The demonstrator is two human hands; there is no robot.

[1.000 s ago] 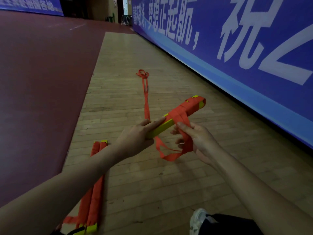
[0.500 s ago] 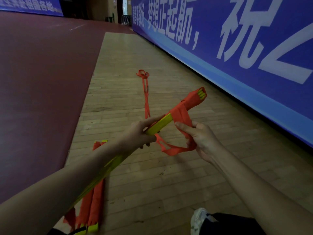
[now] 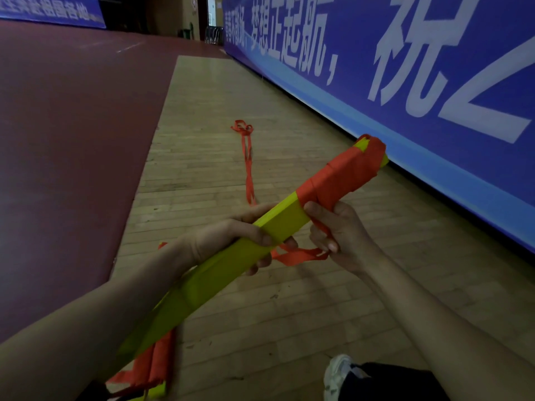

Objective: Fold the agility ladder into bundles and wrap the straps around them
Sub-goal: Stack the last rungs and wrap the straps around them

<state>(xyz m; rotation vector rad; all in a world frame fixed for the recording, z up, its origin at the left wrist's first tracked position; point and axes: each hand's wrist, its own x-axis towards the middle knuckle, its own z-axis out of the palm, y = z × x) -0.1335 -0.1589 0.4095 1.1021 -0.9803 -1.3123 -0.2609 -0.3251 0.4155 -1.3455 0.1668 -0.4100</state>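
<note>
A bundle of yellow ladder rungs (image 3: 231,256) slants from lower left up to the right. My left hand (image 3: 231,241) grips it round the middle. Orange strap (image 3: 341,175) is wound round the bundle's far end. My right hand (image 3: 338,235) pinches the loose strap just below the wound part, and a loop of it (image 3: 298,256) hangs between my hands. The strap's free tail (image 3: 247,163) trails away over the floor to a tangled end (image 3: 241,128). A second, wrapped bundle (image 3: 156,363) lies on the floor under my left forearm.
The wooden floor (image 3: 289,314) runs forward beside a dark red court surface (image 3: 72,140) on the left. A blue banner wall (image 3: 405,82) lines the right side. My white shoe (image 3: 337,374) shows at the bottom edge.
The bundle has turned so its broad yellow face shows and sits nearer the camera. More strap is wound round the far end, and the hanging loop has shortened.
</note>
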